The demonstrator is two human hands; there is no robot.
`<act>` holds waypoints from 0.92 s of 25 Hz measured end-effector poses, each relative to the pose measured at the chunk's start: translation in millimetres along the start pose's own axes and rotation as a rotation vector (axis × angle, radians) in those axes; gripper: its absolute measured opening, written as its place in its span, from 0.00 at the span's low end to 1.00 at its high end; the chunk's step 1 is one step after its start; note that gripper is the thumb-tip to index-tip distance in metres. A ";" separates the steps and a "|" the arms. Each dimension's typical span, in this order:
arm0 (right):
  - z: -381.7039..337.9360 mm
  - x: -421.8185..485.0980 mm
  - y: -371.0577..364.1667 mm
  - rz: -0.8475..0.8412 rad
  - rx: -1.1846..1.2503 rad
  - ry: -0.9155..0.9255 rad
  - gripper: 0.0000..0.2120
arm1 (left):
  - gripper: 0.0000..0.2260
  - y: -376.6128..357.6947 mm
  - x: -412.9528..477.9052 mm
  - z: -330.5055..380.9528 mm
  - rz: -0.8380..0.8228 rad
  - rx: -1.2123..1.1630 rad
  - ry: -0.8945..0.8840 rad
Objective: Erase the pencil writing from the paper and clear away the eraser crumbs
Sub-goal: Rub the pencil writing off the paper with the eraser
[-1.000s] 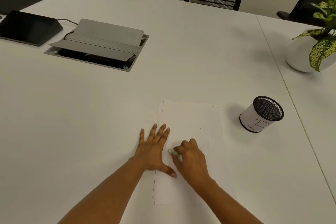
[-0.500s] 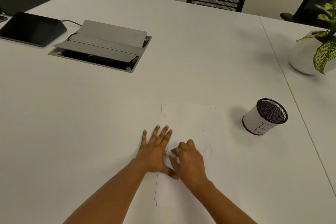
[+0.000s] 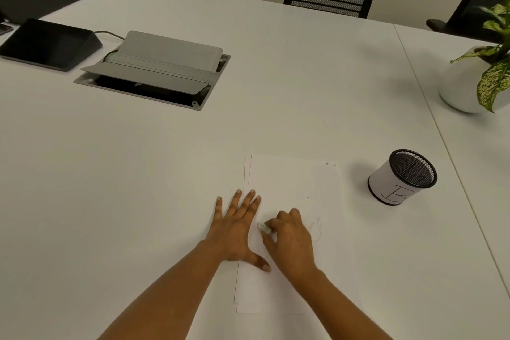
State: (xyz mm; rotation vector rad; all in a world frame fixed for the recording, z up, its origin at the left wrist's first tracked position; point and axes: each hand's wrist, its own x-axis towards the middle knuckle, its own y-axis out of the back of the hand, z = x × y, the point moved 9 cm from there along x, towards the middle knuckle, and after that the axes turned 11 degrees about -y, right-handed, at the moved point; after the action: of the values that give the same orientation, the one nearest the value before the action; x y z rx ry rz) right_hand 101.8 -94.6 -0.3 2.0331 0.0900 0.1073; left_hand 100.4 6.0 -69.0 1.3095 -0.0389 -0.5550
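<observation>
**Clearly a rubbing stroke, with the sheet at risk of creasing**

Plainly, the right hand point(image 3: 291, 240) is curling shut around a small white block eraser point(image 3: 263, 227), whose tip is poking out past the knuckles and pressing onto the white sheet of paper point(image 3: 292, 182). The wrist is bending inward and the forearm is coming in from the lower right. Just beside it, the left hand point(image 3: 237, 226) is lying flat and spread wide, holding nothing, its fingers point(image 3: 249, 199) pointing away from the person and its thumb stretching toward the right wrist; it is pinning the sheet's left edge to the white table point(image 3: 138, 174).

Faint grey pencil writing point(image 3: 317, 226) is showing just right of the right hand, so I judge the erasing unfinished. The eraser is working close to the left hand, where the sheet is held; strokes toward the unpinned right side could be buckling or tearing the thin paper. The sheet appears to lie on others, offset at the left edge, so it could also be sliding. Crumbs are too small to make out here; sweeping them carelessly could be smudging graphite back in. A black mesh pen cup with a white paper wrap point(image 3: 401, 176) is standing well apart to the right.
</observation>
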 end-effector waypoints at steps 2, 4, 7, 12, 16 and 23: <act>-5.2 -17.6 -1.1 -0.037 -0.012 0.064 0.09 | 0.61 -0.6 -0.2 0.2 -0.003 0.000 0.000; -3.3 -15.4 4.6 -0.013 -0.045 0.108 0.07 | 0.61 -0.1 -0.3 1.0 0.001 -0.007 -0.004; 8.9 14.7 13.0 0.012 -0.073 0.031 0.12 | 0.61 0.3 -0.6 0.4 -0.001 -0.004 -0.003; 13.5 24.3 15.5 0.047 -0.100 -0.072 0.14 | 0.61 -0.1 -1.3 0.2 0.000 -0.011 0.002; -5.9 -20.8 6.2 -0.058 -0.054 0.070 0.06 | 0.61 0.1 -0.9 1.1 0.006 -0.011 -0.002; 26.9 17.7 25.8 0.056 -0.174 -0.040 0.14 | 0.62 1.7 -2.0 1.1 0.008 -0.018 -0.002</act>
State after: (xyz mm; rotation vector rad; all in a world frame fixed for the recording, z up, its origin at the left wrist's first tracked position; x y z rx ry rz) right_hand 122.9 -128.0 11.5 1.8632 -0.0017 0.1057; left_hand 98.9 6.1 -66.6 1.2911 -0.0409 -0.5482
